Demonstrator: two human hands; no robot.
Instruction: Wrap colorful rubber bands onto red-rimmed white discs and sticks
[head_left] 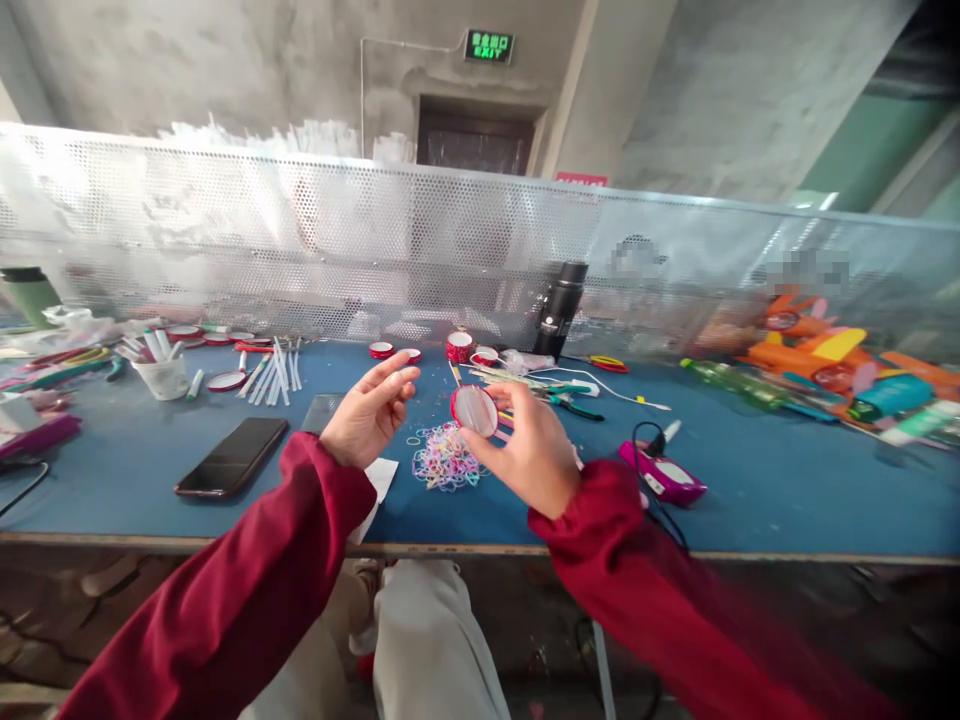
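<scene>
In my right hand (532, 440) is a small round disc (475, 411) with a red rim and a pale, shiny face, gripped by its edge between thumb and fingers. My left hand (371, 408) is raised to the left of it, not touching it. Its fingers are curled, with the tips close together; anything between them is too small to make out. Below and between my hands lies a pile of pastel rubber bands (448, 458). A white paper (384, 480) sits partly under my left wrist.
Left are a dark phone (234, 458), a white cup (161, 378) of sticks and loose white sticks (276, 375). Red-rimmed rounds (459, 347), a black bottle (561, 312) and pliers (574, 405) stand or lie behind. A purple device (664, 474) and orange toys (817, 350) are right.
</scene>
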